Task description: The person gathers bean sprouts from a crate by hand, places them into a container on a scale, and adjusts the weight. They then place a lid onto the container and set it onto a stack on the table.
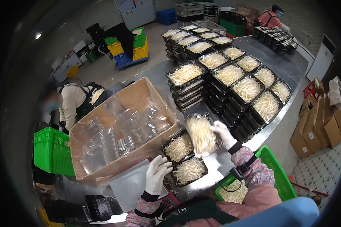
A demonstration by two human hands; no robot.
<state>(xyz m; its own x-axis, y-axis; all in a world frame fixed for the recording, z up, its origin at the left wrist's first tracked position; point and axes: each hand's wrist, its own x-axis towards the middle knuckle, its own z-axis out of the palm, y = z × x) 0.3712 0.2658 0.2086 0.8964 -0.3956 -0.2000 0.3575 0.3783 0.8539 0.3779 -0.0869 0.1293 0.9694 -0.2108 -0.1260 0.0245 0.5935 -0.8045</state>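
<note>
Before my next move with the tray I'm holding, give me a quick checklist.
1. Right hand on the held tray: ok, gripping its side.
2. Held tray level: not ok, it looks tilted.
3. Cover seated on held tray: cannot tell, blurred.
4. Left hand free: ok, holding nothing, by the scale.
5. Clear plastic covers within the carton: ok, many visible.
6. Sprouts in the green crate: ok, some visible.

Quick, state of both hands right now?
Left hand: open, holding nothing.
Right hand: closed on the edge of a sprout tray.
</note>
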